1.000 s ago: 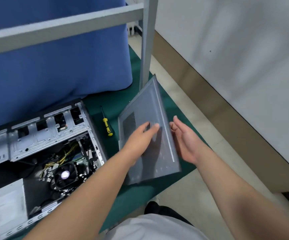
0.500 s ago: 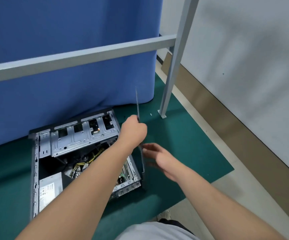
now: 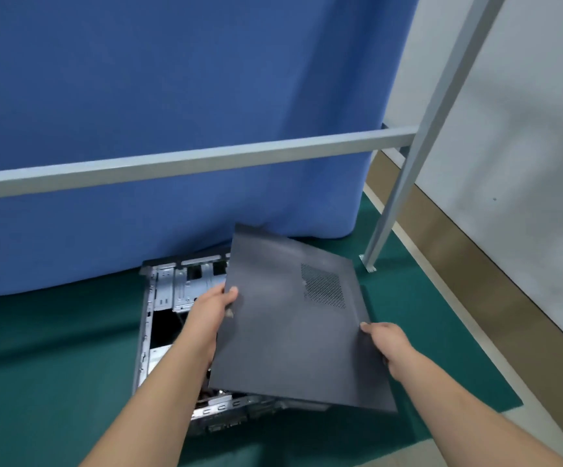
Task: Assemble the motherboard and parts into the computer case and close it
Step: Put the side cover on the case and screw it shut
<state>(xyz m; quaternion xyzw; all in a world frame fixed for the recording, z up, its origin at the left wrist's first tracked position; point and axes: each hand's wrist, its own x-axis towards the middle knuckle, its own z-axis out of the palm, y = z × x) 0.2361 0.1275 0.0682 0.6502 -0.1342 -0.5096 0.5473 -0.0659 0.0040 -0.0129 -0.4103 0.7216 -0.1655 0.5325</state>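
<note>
Side cover going on: the closing step looks near, but the case is not shut yet.

Nearest me, the person's right hand (image 3: pixel 386 345) pinches the right edge of the flat dark grey metal side panel (image 3: pixel 293 328), thumb on top and the other fingers hidden beneath; the left hand (image 3: pixel 212 306) grips the panel's left edge, thumb over the face and fingers curled under. The panel hangs tilted over the open silver-framed computer case (image 3: pixel 172 291), which lies on its side on the green mat (image 3: pixel 37 365), covering most of the opening while drive bays and the rear ports stay exposed. The inside is mostly hidden, so I cannot tell whether every part is fitted. I'd judge what remains is lowering, seating and fastening the panel. Beyond stand the grey metal rail (image 3: pixel 205 160) and blue curtain (image 3: pixel 172 79).
</note>
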